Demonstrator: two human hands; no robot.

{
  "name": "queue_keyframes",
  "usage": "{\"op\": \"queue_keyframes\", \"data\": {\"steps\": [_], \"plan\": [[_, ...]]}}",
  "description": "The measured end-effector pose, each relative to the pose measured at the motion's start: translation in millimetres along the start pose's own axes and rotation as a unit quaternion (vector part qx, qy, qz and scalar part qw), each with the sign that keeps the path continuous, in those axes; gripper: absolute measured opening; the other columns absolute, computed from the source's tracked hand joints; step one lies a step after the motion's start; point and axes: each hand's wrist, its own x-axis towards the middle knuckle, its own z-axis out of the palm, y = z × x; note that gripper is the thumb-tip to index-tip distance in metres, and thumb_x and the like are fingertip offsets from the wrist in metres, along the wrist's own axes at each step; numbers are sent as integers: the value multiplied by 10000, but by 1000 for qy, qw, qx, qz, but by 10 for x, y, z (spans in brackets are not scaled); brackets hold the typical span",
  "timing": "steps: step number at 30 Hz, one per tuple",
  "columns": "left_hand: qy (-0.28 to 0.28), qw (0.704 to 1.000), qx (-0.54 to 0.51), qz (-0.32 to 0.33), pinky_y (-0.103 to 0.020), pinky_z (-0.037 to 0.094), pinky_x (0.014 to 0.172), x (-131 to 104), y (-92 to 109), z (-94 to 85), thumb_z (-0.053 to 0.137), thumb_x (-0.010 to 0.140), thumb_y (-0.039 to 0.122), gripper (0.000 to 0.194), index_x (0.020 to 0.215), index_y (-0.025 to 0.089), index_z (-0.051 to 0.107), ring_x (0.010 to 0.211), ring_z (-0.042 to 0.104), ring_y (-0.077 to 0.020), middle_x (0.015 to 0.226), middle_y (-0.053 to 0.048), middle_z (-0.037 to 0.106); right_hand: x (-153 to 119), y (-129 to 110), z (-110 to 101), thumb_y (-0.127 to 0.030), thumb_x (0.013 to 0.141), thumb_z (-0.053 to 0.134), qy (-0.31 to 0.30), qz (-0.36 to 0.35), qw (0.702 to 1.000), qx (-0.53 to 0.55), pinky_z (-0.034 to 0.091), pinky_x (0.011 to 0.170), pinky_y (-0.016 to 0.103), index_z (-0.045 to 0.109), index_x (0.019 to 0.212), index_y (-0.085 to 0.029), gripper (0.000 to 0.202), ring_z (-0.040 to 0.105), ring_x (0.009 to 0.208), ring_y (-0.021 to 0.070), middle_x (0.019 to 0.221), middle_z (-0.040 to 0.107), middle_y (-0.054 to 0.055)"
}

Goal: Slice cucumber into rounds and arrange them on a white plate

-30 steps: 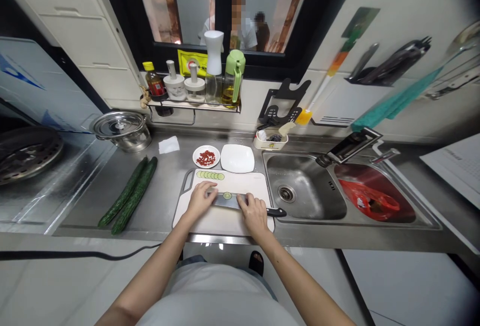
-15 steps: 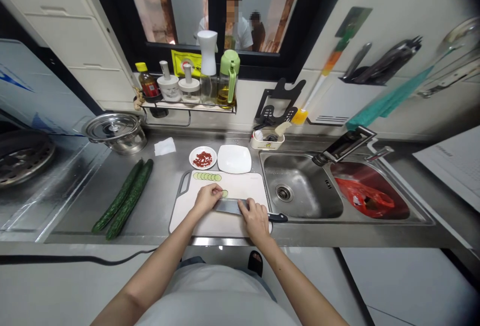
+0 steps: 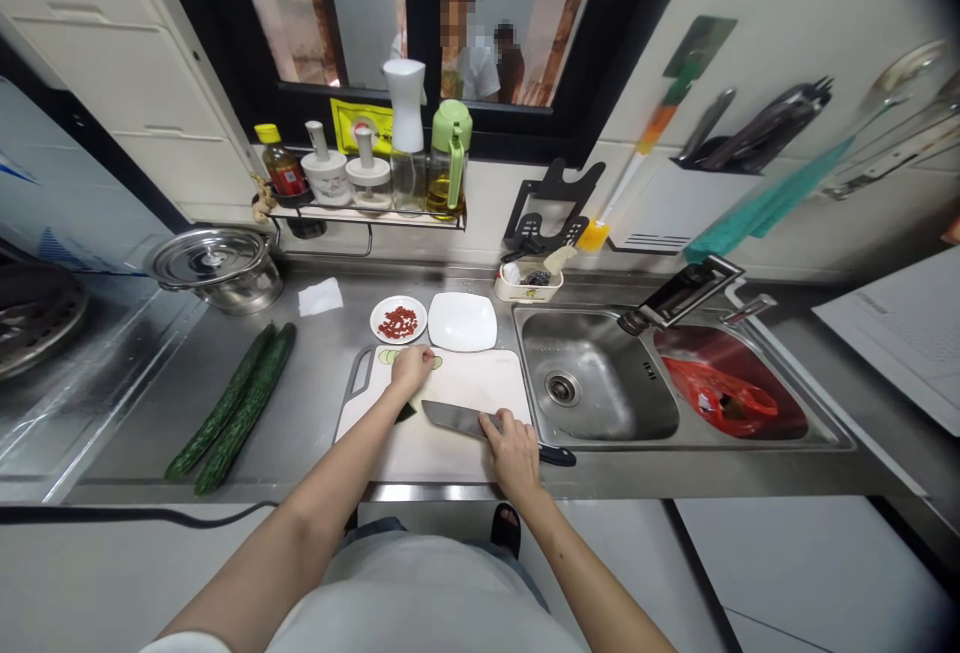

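My left hand (image 3: 412,369) is over the far part of the white cutting board (image 3: 450,458), its fingers pinched on a thin cucumber slice (image 3: 437,363) at the right end of a row of slices (image 3: 387,357). The hand covers part of that row. My right hand (image 3: 512,445) grips a kitchen knife (image 3: 452,418) near the rear of its blade. The blade lies low over the board, tip to the left, and the black handle sticks out past the board's right edge. A dark green piece (image 3: 406,413), partly behind my left forearm, rests on the board.
Behind the board stand a small plate of red bits (image 3: 398,321) and a white plate (image 3: 462,321). Two whole cucumbers (image 3: 232,408) and a lidded pot (image 3: 217,268) are at left. A sink (image 3: 600,373) adjoins the board's right side.
My left hand has moved away from the knife, up the board to the row, with the cucumber slice. The knife has tilted slightly, its handle end nearer me. The view has shifted slightly.
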Motion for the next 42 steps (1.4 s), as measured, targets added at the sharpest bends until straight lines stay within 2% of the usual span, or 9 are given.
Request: {"op": "queue_keyframes", "data": {"steps": [9,20,23,27,31,33,37,39,42], "plan": [[-19,995,98,3,-261,407,717,21,55,-21,490,851,289,217,868,190,682,846,618,-191,906,-75,694,19,27,46,-158,851,478,57,-14,998,9,257,742,313,551,1228,-290,406,476,858,185,1120,525,97],[-16,991,114,66,-266,394,718,25,18,-34,456,859,278,238,830,192,677,843,595,-194,894,-79,672,44,12,-4,-152,859,466,23,-17,999,19,257,739,305,538,1244,-285,414,479,860,179,1100,530,94],[-14,994,85,62,-266,400,722,41,-6,-47,493,829,274,213,820,194,689,840,594,-196,897,-75,674,40,8,-4,-150,856,470,17,-21,999,27,264,742,302,541,1239,-281,411,478,868,179,1113,524,96],[29,999,-40,13,-251,417,712,32,-113,-81,556,781,289,190,875,201,696,795,603,-174,848,-41,685,26,2,-20,-143,858,467,5,-17,999,31,268,743,300,529,1251,-284,421,484,871,178,1122,525,93],[125,979,-160,-27,-252,447,722,-184,-253,-103,506,819,351,295,981,172,677,791,608,-164,858,-51,685,34,1,-51,-144,873,447,-20,2,999,46,276,716,282,530,1234,-289,397,500,855,161,1093,545,72],[147,972,-183,-27,-264,458,734,-379,-306,-104,484,837,364,319,1008,166,666,789,607,-165,872,-61,682,48,1,-68,-160,893,419,-38,15,997,64,284,688,267,541,1208,-283,360,515,827,148,1036,563,56],[114,984,-139,13,-303,469,773,-802,-386,-89,500,836,368,283,983,192,664,797,600,-171,904,-53,668,92,0,-98,-237,943,332,-57,59,988,132,299,641,241,579,1107,-252,297,541,757,119,1000,584,31],[110,988,-93,60,-344,446,868,-960,-427,-73,542,814,359,277,1018,204,647,932,579,-200,989,-61,648,122,0,-110,-250,952,308,-59,77,981,169,309,655,231,595,1030,-210,300,555,779,121,976,605,35],[76,992,-44,92,-377,433,907,-1089,-491,-36,634,741,311,417,1144,215,588,1003,551,-222,1065,-72,610,173,2,-119,-229,944,321,-71,101,973,197,315,682,223,595,981,-158,286,568,839,139,933,636,61]]}}
